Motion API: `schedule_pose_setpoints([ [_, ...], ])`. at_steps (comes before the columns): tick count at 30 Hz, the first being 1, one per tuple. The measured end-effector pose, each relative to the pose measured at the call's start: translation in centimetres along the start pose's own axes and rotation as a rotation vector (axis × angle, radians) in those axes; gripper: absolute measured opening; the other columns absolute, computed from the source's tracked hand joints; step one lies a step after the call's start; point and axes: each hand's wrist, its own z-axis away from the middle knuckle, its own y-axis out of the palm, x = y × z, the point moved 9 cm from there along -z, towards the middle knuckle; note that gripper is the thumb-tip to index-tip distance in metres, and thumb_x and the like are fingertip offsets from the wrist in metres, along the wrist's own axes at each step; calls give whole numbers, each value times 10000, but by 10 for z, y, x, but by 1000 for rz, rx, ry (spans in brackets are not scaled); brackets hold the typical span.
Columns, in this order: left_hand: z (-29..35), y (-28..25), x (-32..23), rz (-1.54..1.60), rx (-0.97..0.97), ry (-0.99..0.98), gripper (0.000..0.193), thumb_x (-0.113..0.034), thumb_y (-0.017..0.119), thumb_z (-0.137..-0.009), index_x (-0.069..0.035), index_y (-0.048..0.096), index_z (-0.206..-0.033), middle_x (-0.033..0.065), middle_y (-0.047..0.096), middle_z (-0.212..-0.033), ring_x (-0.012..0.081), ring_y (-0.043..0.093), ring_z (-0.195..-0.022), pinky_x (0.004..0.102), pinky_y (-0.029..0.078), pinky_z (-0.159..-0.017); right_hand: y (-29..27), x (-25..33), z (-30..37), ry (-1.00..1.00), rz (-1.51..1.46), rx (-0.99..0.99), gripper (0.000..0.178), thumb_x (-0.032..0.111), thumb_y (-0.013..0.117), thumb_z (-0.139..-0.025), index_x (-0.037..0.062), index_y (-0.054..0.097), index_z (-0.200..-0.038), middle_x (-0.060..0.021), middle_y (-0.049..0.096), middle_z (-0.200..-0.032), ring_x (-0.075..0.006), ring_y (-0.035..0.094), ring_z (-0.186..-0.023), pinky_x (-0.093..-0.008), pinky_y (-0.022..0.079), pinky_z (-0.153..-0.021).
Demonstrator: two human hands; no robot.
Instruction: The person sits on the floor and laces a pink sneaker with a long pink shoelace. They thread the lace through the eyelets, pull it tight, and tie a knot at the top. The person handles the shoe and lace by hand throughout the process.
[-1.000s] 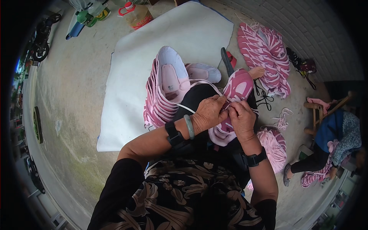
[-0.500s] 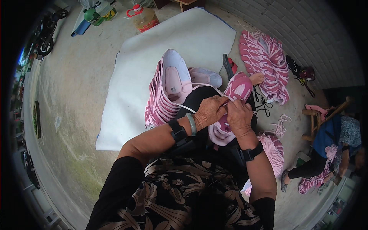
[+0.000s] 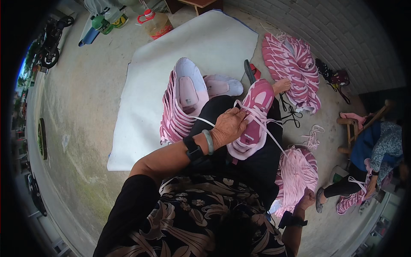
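Observation:
A pink sneaker (image 3: 260,95) rests across my lap, toe away from me, with a pale shoelace (image 3: 256,112) partly threaded through it. My left hand (image 3: 231,125) is closed on the sneaker's left side at the lacing, fingertips pressed together. One lace length runs left from under that hand toward the nested shoes. Another stretches from the sneaker down to the right, in line with my right hand (image 3: 306,199). That hand is closed in a pinch at the lace's far end, beside a heap of pink laces (image 3: 295,175); the lace is hard to follow over the heap.
Nested pink shoes (image 3: 173,112) stand on a white sheet (image 3: 154,70) at the left. More pink shoes (image 3: 293,70) lie bundled by the wall. Bottles (image 3: 157,26) stand at the back. At the right, another person (image 3: 370,147) handles a striped pink shoe beside a wooden chair (image 3: 346,135).
My right hand has left the sneaker and swung down to the right, drawing a lace out. My left hand stays at the lacing. The sneaker's upper now shows more fully.

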Motion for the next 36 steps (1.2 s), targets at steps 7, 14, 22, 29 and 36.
schedule_pose_setpoints([
  [7, -21, -28, 3, 23, -50, -43, 249, -207, 622, -770, -24, 622, -940, 130, 585, -809, 306, 572, -789, 371, 480, -697, 122, -5, 54, 47, 458, 885, 114, 108, 662, -737, 24, 589, -714, -55, 541, -579, -147, 507, -544, -321, 414, -518],
  [14, -40, -5, -20, -95, 154, 174, 212, -96, 593, -664, -46, 597, -870, 120, 547, -954, 310, 519, -906, 388, 426, -835, 219, 148, 51, -633, 433, 741, 239, 142, 629, -754, 23, 582, -955, -153, 585, -912, -334, 557, -867, -396, 442, -781],
  [22, -48, 1, -33, -139, 156, 211, 290, -39, 554, -599, -46, 509, -885, 124, 542, -899, 328, 505, -896, 396, 406, -830, 297, 231, 82, -737, 145, 834, 332, 80, 641, -720, 12, 555, -1034, -142, 578, -940, -324, 539, -918, -387, 422, -822],
  [29, -62, -12, -3, 364, 327, -185, 214, 14, 494, -680, -43, 488, -887, 38, 552, -715, 164, 538, -646, 286, 431, -637, 317, 220, 79, -468, -100, 939, 259, 45, 644, -723, 23, 574, -971, -117, 602, -788, -220, 585, -669, -288, 464, -623],
  [36, -63, -68, 50, 1201, -138, -487, 288, 54, 508, -625, -40, 506, -897, 16, 555, -690, 128, 529, -636, 227, 421, -605, 313, 220, 73, -437, -63, 868, 95, 28, 609, -775, 18, 572, -863, -108, 579, -714, -204, 564, -606, -299, 438, -561],
])
